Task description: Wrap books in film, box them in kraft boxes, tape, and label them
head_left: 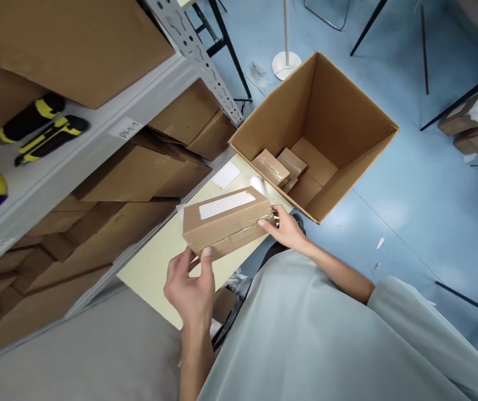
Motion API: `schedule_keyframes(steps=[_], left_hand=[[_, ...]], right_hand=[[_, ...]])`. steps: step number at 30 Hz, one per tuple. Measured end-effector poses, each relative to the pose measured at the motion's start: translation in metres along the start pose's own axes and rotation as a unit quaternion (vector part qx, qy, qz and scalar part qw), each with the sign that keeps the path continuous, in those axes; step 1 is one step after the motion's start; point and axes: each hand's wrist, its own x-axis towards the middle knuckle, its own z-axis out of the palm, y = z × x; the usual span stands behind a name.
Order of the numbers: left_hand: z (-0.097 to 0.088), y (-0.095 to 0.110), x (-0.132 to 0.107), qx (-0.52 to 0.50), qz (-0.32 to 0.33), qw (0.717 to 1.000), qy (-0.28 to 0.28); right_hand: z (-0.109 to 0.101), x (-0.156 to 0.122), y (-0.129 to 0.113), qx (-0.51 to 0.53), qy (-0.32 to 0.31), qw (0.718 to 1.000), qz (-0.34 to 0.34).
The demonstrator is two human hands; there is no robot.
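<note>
Between my two hands is a small brown cardboard box point(230, 228), held tilted over a pale yellow tabletop point(155, 278). Clear tape runs along its side seam, and a blank-looking white label point(227, 204) sits on its upper face. My left hand point(191, 284) grips the near left corner with thumb and fingers. At the right end, my right hand point(284, 227) pinches the box. Just beyond it stands a large open carton point(347, 94) with several small taped boxes point(271, 167) at its bottom. A white paper slip point(226, 175) lies on the tabletop.
Metal shelving point(159, 78) on the left holds several cardboard cartons point(138, 167). Black-and-yellow tools point(50, 139) lie on its upper shelf. A white stand base point(286, 64) is on the blue floor behind the large carton. Dark furniture legs point(464, 97) rise at the right.
</note>
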Motion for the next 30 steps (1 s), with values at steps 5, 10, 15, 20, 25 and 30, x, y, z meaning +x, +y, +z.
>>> schedule_keyframes(steps=[5, 10, 15, 20, 25, 30], left_hand=[[0.023, 0.033, 0.033, -0.055, 0.151, 0.984, -0.081], [0.060, 0.063, 0.043, -0.099, 0.241, 0.954, -0.146], [0.110, 0.097, 0.053, -0.116, 0.280, 0.928, -0.217], [0.193, 0.118, 0.109, -0.075, 0.256, 0.924, -0.276], [0.275, 0.116, 0.191, 0.091, 0.209, 0.926, -0.302], [0.316, 0.093, 0.245, 0.132, 0.215, 0.916, -0.312]], right_hand=[[-0.019, -0.012, 0.029, 0.101, 0.168, 0.980, -0.016], [-0.049, -0.028, 0.044, 0.148, 0.285, 0.947, -0.010], [-0.077, -0.021, 0.061, 0.138, 0.355, 0.925, 0.002], [-0.095, 0.029, 0.090, 0.132, 0.316, 0.937, 0.062], [-0.087, 0.107, 0.119, 0.109, 0.223, 0.960, 0.132], [-0.051, 0.184, 0.137, -0.004, 0.134, 0.971, 0.196]])
